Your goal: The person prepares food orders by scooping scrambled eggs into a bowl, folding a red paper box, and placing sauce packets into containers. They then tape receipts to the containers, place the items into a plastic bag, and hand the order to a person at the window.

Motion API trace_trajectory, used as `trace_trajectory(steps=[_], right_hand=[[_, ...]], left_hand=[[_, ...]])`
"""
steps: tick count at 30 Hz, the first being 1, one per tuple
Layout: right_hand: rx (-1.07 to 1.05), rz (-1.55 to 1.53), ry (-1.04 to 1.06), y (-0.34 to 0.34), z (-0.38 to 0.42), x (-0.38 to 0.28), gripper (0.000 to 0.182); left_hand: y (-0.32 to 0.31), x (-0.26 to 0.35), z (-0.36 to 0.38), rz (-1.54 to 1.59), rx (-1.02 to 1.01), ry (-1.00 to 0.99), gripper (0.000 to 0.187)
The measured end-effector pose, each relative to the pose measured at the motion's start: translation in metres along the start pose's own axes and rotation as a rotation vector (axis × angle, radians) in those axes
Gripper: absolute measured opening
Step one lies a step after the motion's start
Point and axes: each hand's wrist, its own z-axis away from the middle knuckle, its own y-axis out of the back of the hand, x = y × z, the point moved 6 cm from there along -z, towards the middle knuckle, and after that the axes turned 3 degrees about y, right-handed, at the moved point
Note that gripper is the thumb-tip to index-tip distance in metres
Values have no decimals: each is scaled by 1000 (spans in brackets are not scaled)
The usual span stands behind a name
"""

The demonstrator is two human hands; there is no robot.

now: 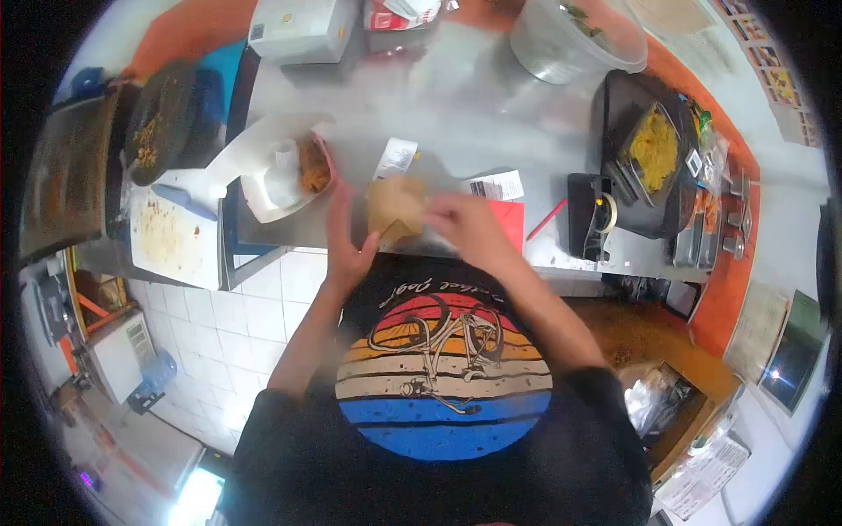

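Note:
A small brown paper packet or box (pixel 395 210), blurred at its top, is at the front edge of the metal counter, between my hands. My left hand (pixel 349 237) is open on its left side, fingers stretched forward and thumb apart by the packet's near corner. On the other side, the curled fingers of my right hand (pixel 469 230) close at the packet's right edge. Just left of my left fingers stands an open white carton (pixel 263 197) with reddish-brown food (pixel 313 167) and a small white cup (pixel 287 156) in it.
Printed slips (pixel 396 158), a red card (pixel 509 219), a red pen (pixel 545 219) and a tape dispenser (pixel 589 215) lie on the counter. A stained white cutting board (pixel 175 237) is left; a tray of yellow food (pixel 651 149) is right. A large tub (pixel 570 48) stands behind.

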Motion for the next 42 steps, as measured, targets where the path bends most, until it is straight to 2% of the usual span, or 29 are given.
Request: trace_trajectory(steps=[1, 5, 7, 10, 13, 19, 22, 23, 25, 26, 27, 28, 29, 30, 31, 34, 36, 38, 39, 40, 42], right_hand=[[-82, 131, 20, -25, -20, 4, 17], [11, 407, 20, -71, -61, 36, 28], [11, 523, -67, -72, -62, 43, 34], [50, 580, -169, -61, -61, 48, 40], [64, 614, -67, -48, -60, 49, 43], [110, 774, -53, -24, -61, 42, 37], [257, 642, -42, 20, -44, 28, 28], [373, 503, -65, 47, -30, 32, 25], [588, 220, -89, 110, 14, 46, 18], [750, 309, -234, 146, 46, 64, 17], [911, 211, -232, 177, 82, 94, 17], [1156, 317, -295, 200, 122, 106, 17], [1287, 458, -409, 224, 166, 159, 19], [1339, 494, -368, 237, 198, 186, 21], [1261, 518, -401, 239, 213, 196, 27], [896, 46, -514, 228, 221, 254, 44], [827, -70, -536, 221, 212, 253, 47], [800, -320, -438, 218, 206, 261, 45], [790, -347, -473, 220, 205, 250, 43], [784, -369, -507, 221, 207, 243, 41], [866, -514, -416, 224, 215, 248, 38]], left_hand=[[2, 1, 0, -35, 6, -42, 78], [-5, -9, 5, -240, -83, -123, 59], [-19, -2, 3, -343, -192, -156, 49], [-22, -3, 4, -320, -165, -168, 42], [-23, -11, 4, -391, -173, -145, 43], [-25, -5, -4, -319, -93, -198, 31], [-26, -9, -14, -255, -75, -204, 22], [-26, -4, -19, -320, -50, -199, 19], [-28, 0, -40, -442, 3, -201, 25], [-30, 3, -49, -510, 34, -195, 29], [-35, 5, -61, -522, 28, -138, 34], [-39, 5, -75, -539, 25, -77, 39], [-44, 2, -89, -559, 24, -12, 44], [-53, -9, -100, -534, -60, 102, 48], [-61, -22, -110, -510, -145, 212, 52], [-87, -74, -127, -399, -349, 504, 57], [-93, -92, -132, -293, -389, 421, 57], [-95, -104, -136, -191, -469, 457, 51], [-97, -105, -137, -135, -513, 469, 48], [-89, -88, -139, -80, -467, 484, 44], [-78, -56, -141, 43, -375, 509, 36]])
